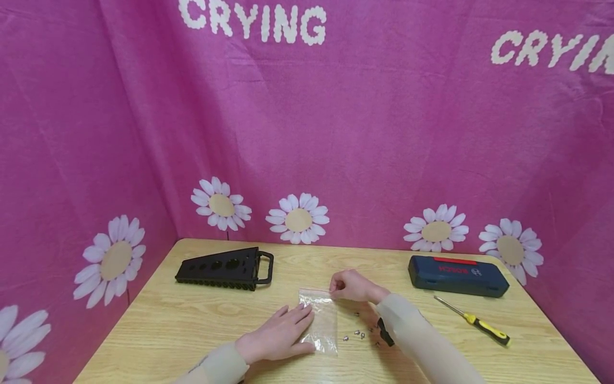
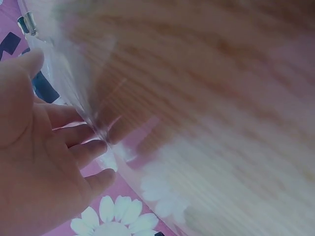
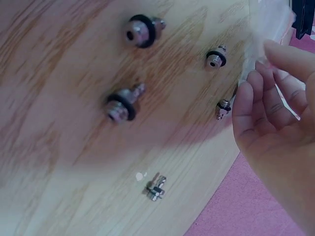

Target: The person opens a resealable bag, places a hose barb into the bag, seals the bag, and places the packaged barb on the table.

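A clear zip-lock plastic bag (image 1: 324, 329) lies flat on the wooden table in the head view. My left hand (image 1: 280, 335) rests on the bag's left side with its fingers extended; in the left wrist view its fingertips touch the table through or beside the film. At the bag's upper right corner, my right hand (image 1: 354, 286) pinches the edge between thumb and curled fingers, which the right wrist view also shows. Several small metal fittings (image 3: 120, 105) with black rings lie loose on the table, to the right of the bag and below my right hand.
A black tapered tool rack (image 1: 220, 268) with a handle lies at the back left. At the back right sits a dark blue Bosch case (image 1: 455, 278). In front of it is a yellow-and-black screwdriver (image 1: 486, 326). A pink curtain (image 1: 364, 133) with daisies hangs behind the table.
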Demonstrator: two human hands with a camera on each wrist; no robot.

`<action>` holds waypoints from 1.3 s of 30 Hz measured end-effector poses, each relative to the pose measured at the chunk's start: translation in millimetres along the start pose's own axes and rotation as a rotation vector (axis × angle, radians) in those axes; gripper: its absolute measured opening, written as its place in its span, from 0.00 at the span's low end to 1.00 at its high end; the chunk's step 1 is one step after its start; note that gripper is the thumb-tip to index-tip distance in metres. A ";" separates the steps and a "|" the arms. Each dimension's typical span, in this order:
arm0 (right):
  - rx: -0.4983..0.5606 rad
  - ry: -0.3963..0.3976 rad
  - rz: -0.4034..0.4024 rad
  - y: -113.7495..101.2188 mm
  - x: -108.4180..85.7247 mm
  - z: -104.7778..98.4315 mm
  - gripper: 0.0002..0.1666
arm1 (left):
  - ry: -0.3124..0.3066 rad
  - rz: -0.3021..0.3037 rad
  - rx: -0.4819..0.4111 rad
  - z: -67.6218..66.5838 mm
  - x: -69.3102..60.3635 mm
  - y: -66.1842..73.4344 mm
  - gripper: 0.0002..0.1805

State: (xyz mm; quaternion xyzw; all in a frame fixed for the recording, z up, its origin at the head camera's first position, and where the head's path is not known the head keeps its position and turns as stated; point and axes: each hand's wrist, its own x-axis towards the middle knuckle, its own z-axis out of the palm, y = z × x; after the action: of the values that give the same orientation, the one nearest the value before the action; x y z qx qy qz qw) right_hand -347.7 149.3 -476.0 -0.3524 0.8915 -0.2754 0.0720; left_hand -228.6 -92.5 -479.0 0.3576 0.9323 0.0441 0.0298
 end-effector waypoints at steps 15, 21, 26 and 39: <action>-0.036 -0.047 -0.016 -18.2 -11.2 -5.5 0.06 | -0.015 -0.063 -0.050 -0.5 9.6 -4.1 0.37; -0.043 -0.082 -0.014 -28.4 -12.7 -6.1 0.03 | 0.034 -0.020 0.000 -5.3 9.1 -7.0 0.34; -0.050 -0.026 0.003 -35.4 -9.3 -1.5 0.04 | 0.075 0.016 0.018 -4.0 7.6 -9.7 0.32; -0.005 0.007 0.057 -49.5 -20.1 7.6 0.06 | 0.136 0.067 0.050 -2.1 9.4 -19.9 0.26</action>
State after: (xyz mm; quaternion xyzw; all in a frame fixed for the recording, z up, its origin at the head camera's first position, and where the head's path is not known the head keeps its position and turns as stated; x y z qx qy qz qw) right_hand -301.3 129.8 -456.8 -0.3260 0.9022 -0.2721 0.0758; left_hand -248.9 -101.1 -479.3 0.3856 0.9205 0.0459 -0.0438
